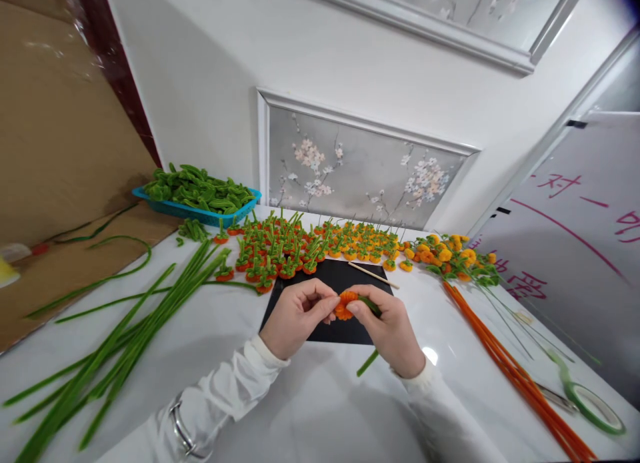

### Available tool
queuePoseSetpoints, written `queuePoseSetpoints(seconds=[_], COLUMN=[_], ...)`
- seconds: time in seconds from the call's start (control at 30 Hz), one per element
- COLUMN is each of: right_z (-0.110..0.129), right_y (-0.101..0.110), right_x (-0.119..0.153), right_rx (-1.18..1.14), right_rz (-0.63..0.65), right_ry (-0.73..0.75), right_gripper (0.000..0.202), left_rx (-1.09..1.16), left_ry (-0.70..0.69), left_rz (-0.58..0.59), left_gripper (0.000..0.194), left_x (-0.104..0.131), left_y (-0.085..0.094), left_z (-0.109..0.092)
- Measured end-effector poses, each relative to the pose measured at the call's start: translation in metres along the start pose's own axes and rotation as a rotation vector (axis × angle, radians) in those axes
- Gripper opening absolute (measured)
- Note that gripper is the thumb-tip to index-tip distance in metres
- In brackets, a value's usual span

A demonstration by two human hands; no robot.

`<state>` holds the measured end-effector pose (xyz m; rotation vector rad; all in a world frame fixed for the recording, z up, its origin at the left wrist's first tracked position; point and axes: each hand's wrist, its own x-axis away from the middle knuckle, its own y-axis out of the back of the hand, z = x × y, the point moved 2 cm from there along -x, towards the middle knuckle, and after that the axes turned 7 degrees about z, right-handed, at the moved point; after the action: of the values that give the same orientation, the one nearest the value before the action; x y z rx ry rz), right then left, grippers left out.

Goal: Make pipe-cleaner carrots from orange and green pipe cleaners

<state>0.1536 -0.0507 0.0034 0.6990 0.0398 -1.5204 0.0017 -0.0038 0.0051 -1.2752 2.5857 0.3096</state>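
Over a black mat point(333, 274), both my hands meet at a small orange fuzzy flower point(345, 305). My right hand point(387, 323) grips the flower between thumb and fingers, with a green fuzzy stem point(369, 304) running under its fingers. My left hand point(303, 314) is pinched at the flower's left edge; its fingertips touch the petals. A short green piece point(367, 363) shows below my right hand. Behind the hands stand rows of small orange flowers with green stems point(260, 263) and yellow-orange ones point(357, 239).
A blue tray point(200, 213) of green pieces sits at the back left. Long green strips point(135, 336) spread over the left side. On the right are finished-looking yellow flowers point(445, 253), orange strips point(515, 369), green tape point(595, 409) and metal tweezers point(557, 397). A wooden stick point(373, 275) crosses the mat.
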Motion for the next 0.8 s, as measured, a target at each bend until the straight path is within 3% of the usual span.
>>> queuePoseSetpoints(seconds=[0.37, 0.8], right_z=[0.003, -0.004], right_y=[-0.004, 0.004], right_x=[0.001, -0.001], right_rx=[0.113, 0.053], right_rz=[0.013, -0.024], right_ry=[0.033, 0.01], right_gripper=[0.015, 0.017], left_rx=[-0.167, -0.232], left_ry=[-0.054, -0.115], left_rz=[0.001, 0.02], left_gripper=[0.011, 0.012], left_x=[0.004, 0.006], left_y=[-0.001, -0.003], left_z=[0.002, -0.009])
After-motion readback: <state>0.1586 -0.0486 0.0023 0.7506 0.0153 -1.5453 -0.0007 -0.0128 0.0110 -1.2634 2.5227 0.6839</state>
